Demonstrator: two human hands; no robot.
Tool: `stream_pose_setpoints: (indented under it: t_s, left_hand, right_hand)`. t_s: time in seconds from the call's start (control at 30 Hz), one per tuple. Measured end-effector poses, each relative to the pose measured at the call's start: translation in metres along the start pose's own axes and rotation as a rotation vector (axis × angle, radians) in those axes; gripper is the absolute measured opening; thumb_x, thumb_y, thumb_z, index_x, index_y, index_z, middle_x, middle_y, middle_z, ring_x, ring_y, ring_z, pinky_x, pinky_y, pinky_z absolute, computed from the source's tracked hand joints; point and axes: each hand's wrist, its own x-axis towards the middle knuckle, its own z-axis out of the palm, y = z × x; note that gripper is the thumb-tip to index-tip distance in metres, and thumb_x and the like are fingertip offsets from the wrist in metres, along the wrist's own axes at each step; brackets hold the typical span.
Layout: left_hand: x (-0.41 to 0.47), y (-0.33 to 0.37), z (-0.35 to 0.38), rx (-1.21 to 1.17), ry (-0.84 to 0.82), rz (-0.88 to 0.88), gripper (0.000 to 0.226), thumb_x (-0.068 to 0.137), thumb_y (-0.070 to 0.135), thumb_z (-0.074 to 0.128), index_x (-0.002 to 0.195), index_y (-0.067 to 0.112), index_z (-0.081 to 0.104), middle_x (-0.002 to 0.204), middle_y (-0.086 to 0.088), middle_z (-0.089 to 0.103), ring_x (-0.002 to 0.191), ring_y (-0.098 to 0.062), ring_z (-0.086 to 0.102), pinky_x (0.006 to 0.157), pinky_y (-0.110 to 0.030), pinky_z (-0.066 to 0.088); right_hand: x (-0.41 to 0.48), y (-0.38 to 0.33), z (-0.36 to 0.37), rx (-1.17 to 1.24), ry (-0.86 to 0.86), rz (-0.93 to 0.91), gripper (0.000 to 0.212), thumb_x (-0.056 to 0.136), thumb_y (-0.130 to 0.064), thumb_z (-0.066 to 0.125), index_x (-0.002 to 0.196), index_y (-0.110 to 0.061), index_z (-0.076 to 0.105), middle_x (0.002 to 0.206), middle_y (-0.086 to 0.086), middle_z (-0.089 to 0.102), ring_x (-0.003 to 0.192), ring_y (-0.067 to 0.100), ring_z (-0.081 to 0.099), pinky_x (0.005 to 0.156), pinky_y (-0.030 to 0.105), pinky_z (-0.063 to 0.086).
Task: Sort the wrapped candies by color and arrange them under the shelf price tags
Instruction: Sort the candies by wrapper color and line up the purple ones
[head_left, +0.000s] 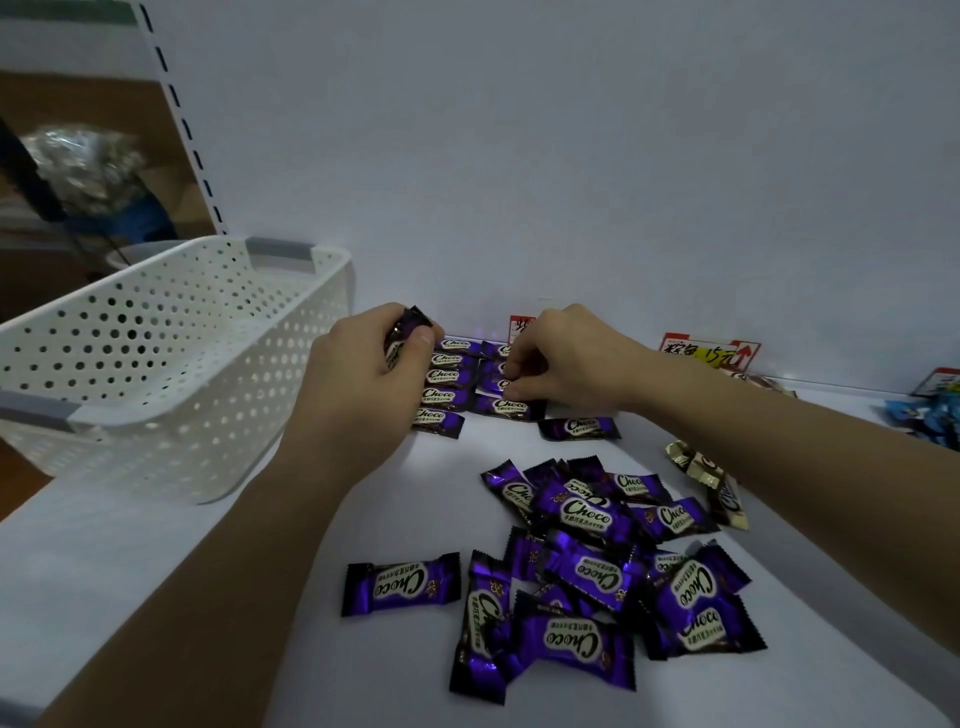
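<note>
Head camera looks down on purple wrapped candies marked "Choco", laid in two neat columns at the back of the white shelf (156, 571). The first column (444, 387) holds five candies lying flat, one below another, and the second column (506, 408) stands just to its right, partly hidden by fingers. The right hand (566, 358) hovers over that second column with its fingers curled down, and its thumb and fingertips nip the pinched candy (493, 376) in the row. The left hand (363, 374) sits beside the first column, curled round a small bundle of purple candies (402, 332) whose dark crimped ends stick out above the thumb. A single purple candy (579, 428) lies apart, just right of the columns. Nearer the person, a loose pile (587, 566) of purple candies is heaped at all angles, with a lone candy (400, 583) lying flat to its left. Against the back panel (571, 156) stand the price tags: a red-and-white tag (521, 326) behind the right hand, a yellow tag (709, 351) further right, and an edge tag (940, 382) cut off by the frame. Gold candies (696, 460) lie beside the right forearm, and blue candies (930, 415) lie at the far right. A white perforated basket (171, 364) rests on the shelf to the left.
</note>
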Motion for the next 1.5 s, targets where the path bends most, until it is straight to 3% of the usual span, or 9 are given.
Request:
stream_pose_setpoints:
  t_s: [0.2,0.33,0.57,0.8,0.97,1.23,1.33,1.4,1.5]
  left_hand:
    - [0.0,0.002,-0.001,-0.008,0.01,0.007,0.026,0.094,0.035,0.05,0.091,0.021,0.073,0.074,0.013,0.069,0.072,0.0,0.063,0.059,-0.016,0.044]
    - [0.0,0.001,-0.002,-0.01,0.004,-0.014,0.028,0.092,0.037,0.048,0.092,0.023,0.073,0.081,0.012,0.071,0.08,-0.002,0.065,0.072,-0.03,0.053]
    - [-0.001,0.005,-0.002,-0.011,-0.004,-0.039,0.032,0.091,0.041,0.046,0.093,0.021,0.072,0.08,0.007,0.072,0.079,-0.008,0.066,0.074,-0.044,0.056]
    - [-0.001,0.006,-0.003,-0.011,0.004,-0.047,0.031,0.09,0.039,0.047,0.092,0.023,0.073,0.077,0.011,0.07,0.077,-0.006,0.064,0.073,-0.039,0.054]
    - [-0.001,0.007,-0.003,-0.011,-0.011,-0.051,0.033,0.09,0.041,0.045,0.093,0.022,0.072,0.08,0.008,0.071,0.079,-0.009,0.067,0.074,-0.044,0.056]
    - [-0.001,0.004,-0.003,-0.009,-0.008,-0.046,0.023,0.098,0.032,0.052,0.093,0.022,0.072,0.081,0.008,0.072,0.079,-0.008,0.067,0.074,-0.042,0.056]
    - [0.0,0.003,-0.003,-0.02,-0.01,-0.041,0.025,0.097,0.034,0.051,0.094,0.022,0.072,0.076,0.014,0.07,0.074,-0.004,0.066,0.068,-0.035,0.055]
    - [0.0,0.003,-0.003,-0.017,-0.009,-0.036,0.023,0.099,0.031,0.053,0.094,0.021,0.072,0.067,0.018,0.065,0.062,0.0,0.06,0.058,-0.022,0.045]
    - [0.0,0.004,-0.003,0.001,0.004,-0.034,0.021,0.101,0.025,0.053,0.093,0.02,0.072,0.066,0.013,0.064,0.061,-0.001,0.057,0.058,-0.02,0.04]
  right_hand:
    - [0.004,-0.001,-0.003,-0.102,-0.021,-0.054,0.023,0.092,-0.023,0.06,0.075,-0.011,0.069,0.069,0.001,0.067,0.063,0.017,0.059,0.069,0.035,0.052]
    - [0.004,0.007,-0.008,-0.027,0.037,-0.029,0.022,0.098,-0.02,0.059,0.084,-0.01,0.073,0.081,-0.002,0.071,0.072,0.018,0.061,0.075,0.034,0.049]
    - [0.005,0.009,-0.005,0.152,0.042,0.061,0.012,0.094,-0.027,0.07,0.098,-0.019,0.077,0.088,-0.012,0.071,0.08,0.002,0.064,0.067,0.008,0.042]
    - [0.002,0.006,0.005,0.059,0.15,0.044,0.014,0.093,-0.029,0.07,0.094,-0.017,0.078,0.091,-0.004,0.075,0.079,0.012,0.065,0.069,0.02,0.043]
    - [-0.008,0.004,0.002,0.069,0.111,0.009,0.014,0.088,-0.027,0.076,0.099,-0.019,0.079,0.094,-0.007,0.075,0.081,0.005,0.064,0.068,0.003,0.039]
    - [-0.012,0.0,0.007,0.06,0.115,-0.002,0.017,0.088,-0.024,0.076,0.105,-0.02,0.079,0.101,-0.005,0.076,0.078,0.0,0.058,0.067,-0.001,0.036]
    - [-0.019,-0.003,0.005,0.113,0.171,-0.039,0.014,0.088,-0.028,0.077,0.099,-0.021,0.081,0.095,-0.01,0.076,0.075,-0.003,0.059,0.068,0.003,0.038]
    - [-0.026,-0.008,0.006,0.135,0.147,-0.079,0.014,0.086,-0.032,0.078,0.096,-0.023,0.081,0.089,-0.013,0.074,0.073,-0.004,0.058,0.068,0.006,0.038]
    - [-0.031,-0.012,0.013,0.104,0.129,-0.104,0.015,0.085,-0.032,0.08,0.096,-0.023,0.081,0.089,-0.012,0.073,0.071,-0.003,0.056,0.064,0.004,0.035]
